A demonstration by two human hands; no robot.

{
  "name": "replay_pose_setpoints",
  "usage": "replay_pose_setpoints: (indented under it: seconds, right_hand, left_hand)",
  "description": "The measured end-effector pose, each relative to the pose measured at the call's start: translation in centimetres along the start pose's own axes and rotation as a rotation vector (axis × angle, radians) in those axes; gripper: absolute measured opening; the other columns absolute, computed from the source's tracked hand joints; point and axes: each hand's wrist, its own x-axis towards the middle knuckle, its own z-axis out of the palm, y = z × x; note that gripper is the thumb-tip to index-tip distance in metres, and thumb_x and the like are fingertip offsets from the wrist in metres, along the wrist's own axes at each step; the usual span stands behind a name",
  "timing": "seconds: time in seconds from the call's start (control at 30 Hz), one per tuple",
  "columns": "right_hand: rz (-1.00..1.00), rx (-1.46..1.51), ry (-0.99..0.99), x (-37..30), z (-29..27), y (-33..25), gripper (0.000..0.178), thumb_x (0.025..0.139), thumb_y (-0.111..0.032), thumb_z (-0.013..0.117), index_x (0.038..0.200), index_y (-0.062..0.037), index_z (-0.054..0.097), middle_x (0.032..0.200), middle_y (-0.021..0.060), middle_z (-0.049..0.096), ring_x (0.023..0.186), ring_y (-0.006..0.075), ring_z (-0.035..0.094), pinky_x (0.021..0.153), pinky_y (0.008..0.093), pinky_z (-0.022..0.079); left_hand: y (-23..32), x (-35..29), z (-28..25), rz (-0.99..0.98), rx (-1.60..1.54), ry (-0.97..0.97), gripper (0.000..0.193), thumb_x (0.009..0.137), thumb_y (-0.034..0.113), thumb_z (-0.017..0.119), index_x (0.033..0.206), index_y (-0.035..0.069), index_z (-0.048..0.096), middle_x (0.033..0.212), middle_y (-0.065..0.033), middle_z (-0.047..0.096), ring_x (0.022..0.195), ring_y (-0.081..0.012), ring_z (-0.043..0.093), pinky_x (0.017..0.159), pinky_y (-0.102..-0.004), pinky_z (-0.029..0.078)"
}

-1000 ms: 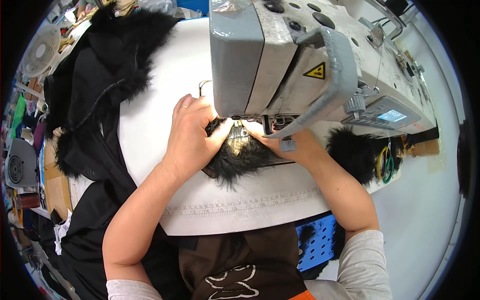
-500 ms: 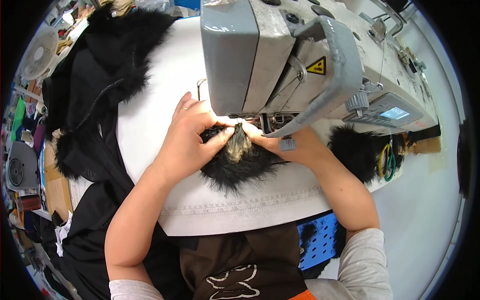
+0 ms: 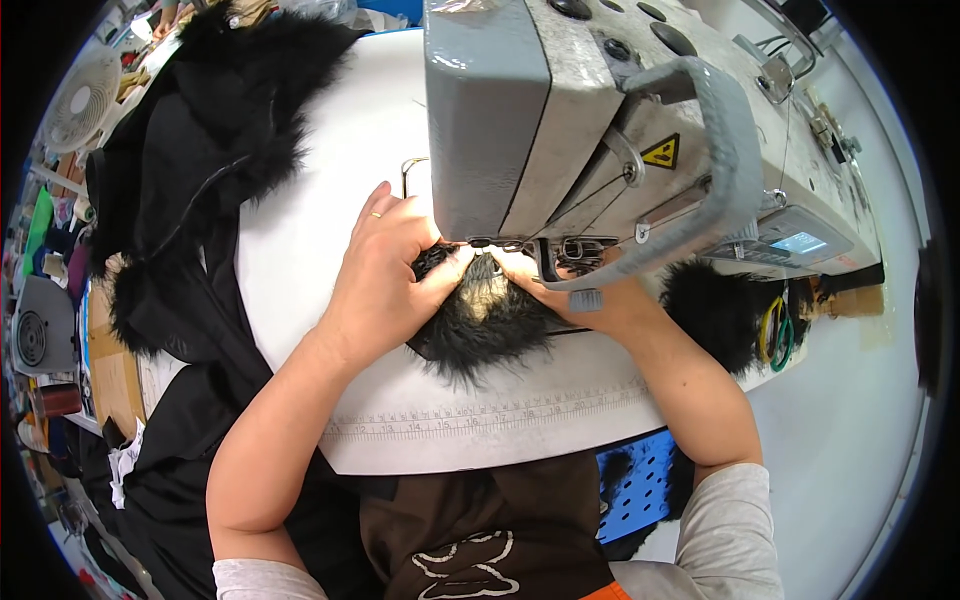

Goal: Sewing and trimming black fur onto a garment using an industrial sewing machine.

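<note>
Black fur piece (image 3: 478, 325) lies at the surface's (image 3: 330, 180) centre under the sewing machine (image 3: 620, 130), pinched by left hand (image 3: 385, 275) and right hand (image 3: 590, 295). A yellow triangular warning label (image 3: 662, 153) sits at two o'clock. Since earlier, the machine looms larger; the hands stay put.

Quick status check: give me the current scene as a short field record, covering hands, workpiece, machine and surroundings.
left hand: pressing down on the black fur piece, ring on one finger
right hand: on the fur's right side, partly hidden under the sewing machine
fur piece: flat on white table, at the needle area
table edge: printed ruler strip
left of table: black fur-trimmed garments
</note>
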Motion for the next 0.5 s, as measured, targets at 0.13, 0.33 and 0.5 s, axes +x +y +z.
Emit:
replay_pose_setpoints:
  seconds: [0.13, 0.33, 0.5]
  right_hand:
    - [-0.038, -0.102, 0.002, 0.0, -0.3, 0.1, 0.036, 0.098, -0.021, 0.078, 0.131, -0.0069, 0.072, 0.131, 0.0070, 0.075, 0.122, 0.0202, 0.069, 0.105, 0.0363, 0.055]
    - [-0.054, -0.295, 0.000, 0.3, -0.2, 0.0, 0.034, 0.100, -0.017, 0.071, 0.134, -0.0152, 0.072, 0.135, 0.0040, 0.073, 0.123, 0.0228, 0.069, 0.108, 0.0402, 0.052]
    - [-0.219, -0.450, 0.039, 0.0, -0.2, 1.0, 0.039, 0.097, -0.010, 0.068, 0.134, -0.0224, 0.073, 0.134, 0.0035, 0.072, 0.123, 0.0238, 0.070, 0.106, 0.0408, 0.054]
  left_hand:
    - [0.0, 0.4, 0.5, 0.030, -0.036, 0.037, 0.012, 0.088, 0.010, 0.080, 0.091, 0.005, 0.070, 0.098, -0.0092, 0.069, 0.101, -0.0368, 0.064, 0.123, -0.0603, 0.034]
    - [-0.3, 0.5, 0.5, 0.116, 0.144, 0.091, 0.016, 0.086, 0.012, 0.082, 0.089, 0.005, 0.069, 0.098, -0.0096, 0.068, 0.098, -0.0369, 0.062, 0.121, -0.0581, 0.037]
    - [-0.3, 0.5, 0.6, 0.161, 0.156, 0.144, 0.019, 0.086, 0.012, 0.083, 0.086, 0.003, 0.066, 0.096, -0.0106, 0.065, 0.096, -0.0372, 0.061, 0.121, -0.0586, 0.038]
